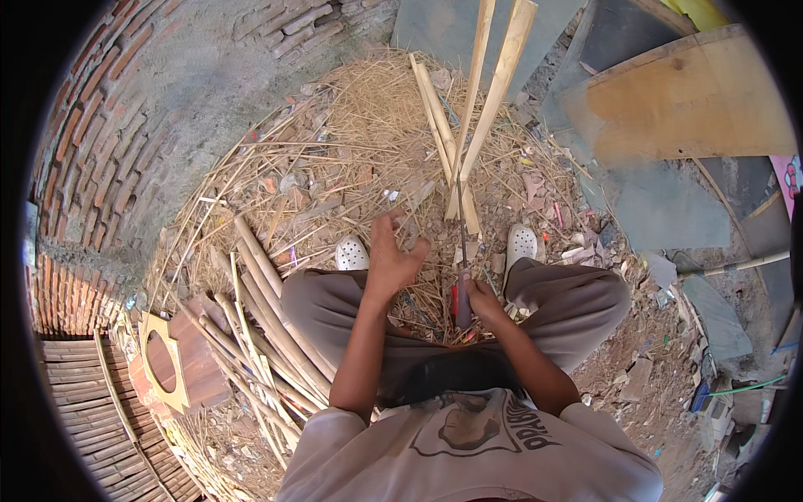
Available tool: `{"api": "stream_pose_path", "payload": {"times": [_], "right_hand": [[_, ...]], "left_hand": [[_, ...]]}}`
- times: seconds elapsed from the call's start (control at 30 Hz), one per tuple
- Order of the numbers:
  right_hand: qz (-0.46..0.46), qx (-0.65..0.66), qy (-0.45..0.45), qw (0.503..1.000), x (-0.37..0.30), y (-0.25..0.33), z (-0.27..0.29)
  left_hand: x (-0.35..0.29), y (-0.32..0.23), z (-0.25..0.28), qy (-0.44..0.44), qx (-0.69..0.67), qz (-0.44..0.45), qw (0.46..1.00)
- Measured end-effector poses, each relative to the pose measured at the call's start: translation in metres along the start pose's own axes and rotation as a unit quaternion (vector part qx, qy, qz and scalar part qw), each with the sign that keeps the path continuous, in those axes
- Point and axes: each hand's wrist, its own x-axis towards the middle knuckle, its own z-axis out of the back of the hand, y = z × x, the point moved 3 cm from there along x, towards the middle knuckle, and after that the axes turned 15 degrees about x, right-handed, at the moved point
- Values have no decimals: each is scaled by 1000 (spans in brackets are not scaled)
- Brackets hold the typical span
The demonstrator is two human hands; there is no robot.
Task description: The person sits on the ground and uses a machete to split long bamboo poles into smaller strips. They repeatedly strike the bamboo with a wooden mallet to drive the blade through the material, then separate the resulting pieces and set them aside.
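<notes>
right hand [483, 299] clenched round red knife handle [457, 303] | blade [461, 226] runs up from grip into split bamboo pole [489, 92], halves parting above | left hand [393, 255] spread, holding nothing, just left of blade | risk: blade jumping sideways toward open fingers or white shoes [520, 244] if split gives suddenly

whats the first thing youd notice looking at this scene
Dead centre, a long knife held in the right hand stands wedged in a split bamboo pole whose halves fork apart toward the top. The open left hand hovers beside it, above straw litter, with cut bamboo poles piled left.
</notes>
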Motion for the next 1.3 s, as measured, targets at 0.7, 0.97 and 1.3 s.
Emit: {"api": "stream_pose_path", "payload": {"times": [0.7, 0.97, 1.3], "right_hand": [[-150, 353, 189, 904, 10, 3, -41], [-39, 42, -1, 998, 48, -8, -24], [-211, 334, 221, 892, 54, -19, -20]], "left_hand": [[250, -129, -29, 54, -466, -245, 848], [218, -124, 17, -44, -368, -254, 893], [212, -114, 17, -5, -370, -280, 886]]}}
